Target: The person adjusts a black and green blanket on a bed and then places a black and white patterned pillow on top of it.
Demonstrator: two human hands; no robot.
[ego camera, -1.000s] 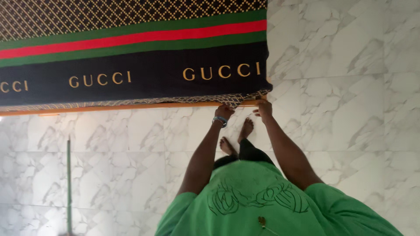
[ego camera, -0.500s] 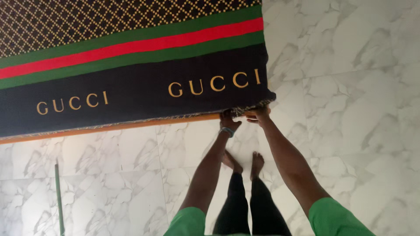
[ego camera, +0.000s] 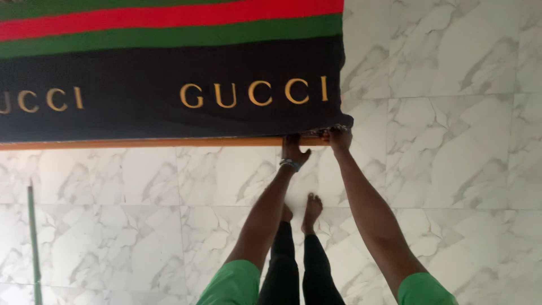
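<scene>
A large rug (ego camera: 169, 113) lies on the white marble floor (ego camera: 451, 113). It is black with gold lettering, green and red stripes and an orange border along its near edge. My left hand (ego camera: 294, 151), with a bracelet at the wrist, grips that near edge close to the right corner. My right hand (ego camera: 340, 137) holds the corner itself, where the edge is slightly lifted and curled. Both arms reach forward from green sleeves.
My bare feet (ego camera: 305, 213) and black trouser legs stand on the tiles just behind the rug's corner. A thin green pole (ego camera: 33, 243) runs along the floor at the far left. Marble tiles stretch to the right of the rug.
The view has drawn closer to the rug's corner, and my green shirt has dropped out of the frame. Both hands have stayed on the rug's near edge.
</scene>
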